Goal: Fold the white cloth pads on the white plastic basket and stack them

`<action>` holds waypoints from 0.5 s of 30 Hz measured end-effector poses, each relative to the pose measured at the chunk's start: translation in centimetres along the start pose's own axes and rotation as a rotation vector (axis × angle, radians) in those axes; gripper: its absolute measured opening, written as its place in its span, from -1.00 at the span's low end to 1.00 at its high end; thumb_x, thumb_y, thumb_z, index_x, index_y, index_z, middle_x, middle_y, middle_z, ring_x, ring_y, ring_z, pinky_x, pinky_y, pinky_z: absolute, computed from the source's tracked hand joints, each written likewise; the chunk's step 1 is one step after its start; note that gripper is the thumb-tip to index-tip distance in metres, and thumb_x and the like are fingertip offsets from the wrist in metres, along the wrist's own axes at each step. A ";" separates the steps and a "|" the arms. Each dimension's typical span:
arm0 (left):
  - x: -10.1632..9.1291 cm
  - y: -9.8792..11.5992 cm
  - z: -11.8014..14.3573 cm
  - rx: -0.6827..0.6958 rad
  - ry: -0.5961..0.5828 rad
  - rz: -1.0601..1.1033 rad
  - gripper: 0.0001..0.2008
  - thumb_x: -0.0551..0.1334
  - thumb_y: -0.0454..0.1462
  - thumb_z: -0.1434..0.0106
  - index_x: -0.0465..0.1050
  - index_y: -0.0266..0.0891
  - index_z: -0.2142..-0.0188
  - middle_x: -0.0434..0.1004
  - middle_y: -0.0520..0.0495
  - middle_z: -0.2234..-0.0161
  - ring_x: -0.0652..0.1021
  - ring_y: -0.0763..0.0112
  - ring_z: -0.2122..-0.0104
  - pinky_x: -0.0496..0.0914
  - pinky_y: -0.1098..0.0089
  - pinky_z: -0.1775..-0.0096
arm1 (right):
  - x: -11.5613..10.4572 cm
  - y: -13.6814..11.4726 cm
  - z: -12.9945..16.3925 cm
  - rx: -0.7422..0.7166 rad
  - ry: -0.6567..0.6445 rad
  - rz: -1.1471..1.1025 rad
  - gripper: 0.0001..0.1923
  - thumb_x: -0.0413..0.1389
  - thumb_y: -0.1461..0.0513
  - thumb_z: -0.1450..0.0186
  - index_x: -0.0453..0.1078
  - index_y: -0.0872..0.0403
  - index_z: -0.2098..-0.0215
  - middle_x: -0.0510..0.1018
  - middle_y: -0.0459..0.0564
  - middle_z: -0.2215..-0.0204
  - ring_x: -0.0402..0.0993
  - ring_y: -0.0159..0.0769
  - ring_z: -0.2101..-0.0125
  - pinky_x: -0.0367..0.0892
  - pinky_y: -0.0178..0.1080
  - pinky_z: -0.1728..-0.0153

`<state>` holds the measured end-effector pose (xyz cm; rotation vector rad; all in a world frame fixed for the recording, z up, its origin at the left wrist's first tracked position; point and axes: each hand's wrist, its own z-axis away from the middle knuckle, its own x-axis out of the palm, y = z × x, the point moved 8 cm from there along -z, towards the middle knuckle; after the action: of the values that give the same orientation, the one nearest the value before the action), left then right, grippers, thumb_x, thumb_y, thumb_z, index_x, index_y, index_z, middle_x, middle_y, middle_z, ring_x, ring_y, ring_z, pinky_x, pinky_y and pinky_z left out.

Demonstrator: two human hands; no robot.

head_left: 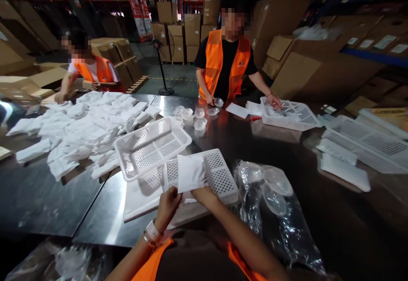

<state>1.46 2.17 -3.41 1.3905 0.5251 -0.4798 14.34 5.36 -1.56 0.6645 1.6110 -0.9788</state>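
Both hands (185, 200) pinch white pouch (190, 173) upright, long axis vertical.

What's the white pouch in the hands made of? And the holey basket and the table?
Pouch: probably thin, matte fabric or paper; it looks soft and flat. Basket: looks like white moulded plastic, with a grid of holes. Table: metal, likely steel; it's shiny and mirrors things.

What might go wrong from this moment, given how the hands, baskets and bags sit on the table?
1. Both the left hand and right hand pinch only the lower edge of the white pouch, so it may slip.
2. The empty basket sits tilted, leaning partly on the basket below the pouch; a nudge might shift it.
3. The clear bag of lids lies close beside the right forearm and might get swept aside.
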 end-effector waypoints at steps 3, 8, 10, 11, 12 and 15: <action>0.2 -0.7 1.4 -0.119 -0.026 0.238 -0.65 0.21 0.02 -0.15 0.35 -0.16 0.57 0.42 0.04 0.67 0.53 0.31 0.62 0.36 0.39 0.52 | 0.3 -2.2 2.2 -0.016 -0.089 0.022 -0.87 0.13 0.32 -0.33 0.53 0.12 0.22 0.64 0.05 0.34 0.55 -0.20 0.31 0.39 -0.23 0.25; 2.1 -1.4 2.9 -0.343 -0.158 0.594 -0.50 0.29 0.18 0.02 0.35 -0.20 0.63 0.46 0.00 0.67 0.52 0.36 0.60 0.39 0.39 0.47 | 0.0 -4.3 4.0 -0.021 -0.051 -0.081 -0.83 0.05 0.30 -0.40 0.51 0.07 0.22 0.62 0.02 0.31 0.51 -0.27 0.23 0.32 -0.26 0.17; 2.8 -2.1 3.0 -0.464 -0.190 0.654 -0.52 0.35 0.13 0.05 0.33 -0.20 0.65 0.40 0.04 0.71 0.48 0.42 0.63 0.35 0.43 0.49 | 0.4 -3.8 3.7 0.029 -0.051 -0.144 -0.82 0.07 0.31 -0.40 0.53 0.06 0.23 0.63 -0.01 0.32 0.52 -0.29 0.24 0.30 -0.28 0.18; 3.0 -2.4 3.0 -0.518 -0.195 0.671 -0.54 0.36 0.10 0.05 0.33 -0.21 0.64 0.40 0.06 0.71 0.47 0.44 0.63 0.34 0.43 0.49 | 0.6 -3.5 3.5 0.040 -0.051 -0.171 -0.82 0.08 0.31 -0.39 0.55 0.05 0.22 0.64 -0.02 0.31 0.52 -0.29 0.25 0.29 -0.28 0.18; 3.1 -2.6 3.0 -0.558 -0.206 0.689 -0.55 0.37 0.08 0.04 0.35 -0.22 0.62 0.40 0.07 0.70 0.47 0.44 0.63 0.35 0.43 0.49 | 0.8 -3.2 3.4 0.043 -0.053 -0.191 -0.82 0.09 0.31 -0.38 0.56 0.04 0.23 0.65 -0.03 0.32 0.52 -0.30 0.25 0.28 -0.29 0.18; 3.7 -2.6 2.8 -0.570 -0.261 0.729 -0.57 0.40 0.04 0.00 0.35 -0.24 0.61 0.38 0.11 0.69 0.47 0.47 0.60 0.38 0.42 0.42 | 1.4 -2.5 3.3 0.066 -0.054 -0.218 -0.83 0.13 0.32 -0.35 0.58 0.03 0.27 0.65 -0.05 0.35 0.52 -0.31 0.25 0.26 -0.30 0.17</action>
<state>3.02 -0.92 -7.45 0.8606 -0.0822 0.0894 13.60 1.15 -2.48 0.5098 1.6328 -1.2031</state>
